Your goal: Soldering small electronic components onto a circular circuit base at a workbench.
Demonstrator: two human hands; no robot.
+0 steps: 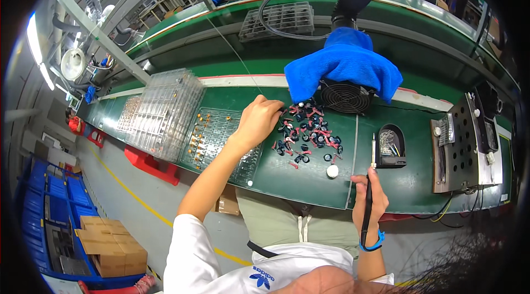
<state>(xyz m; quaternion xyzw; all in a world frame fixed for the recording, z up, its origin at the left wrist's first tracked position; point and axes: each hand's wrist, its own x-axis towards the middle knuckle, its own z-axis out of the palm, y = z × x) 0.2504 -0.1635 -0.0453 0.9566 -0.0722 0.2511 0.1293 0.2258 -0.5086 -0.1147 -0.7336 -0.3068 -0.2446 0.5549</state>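
Clear tray (225, 135): on workbench (276, 178), left of parts.
Left hand (259, 119): at parts, toward far edge; grip cannot be told.
Black-and-red parts (313, 136): heaped between far and near edges.
Right hand (379, 199): clamped around soldering iron (374, 153), near edge.

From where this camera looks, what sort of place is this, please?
Probably a factory assembly line: heaped small parts, stacked clear trays, and a likely soldering iron in the right hand.

White shirt (309, 251), near: blue lettering (263, 273), blue leaf-shaped emblem (260, 281).
White tag (503, 197), right: too small to read.
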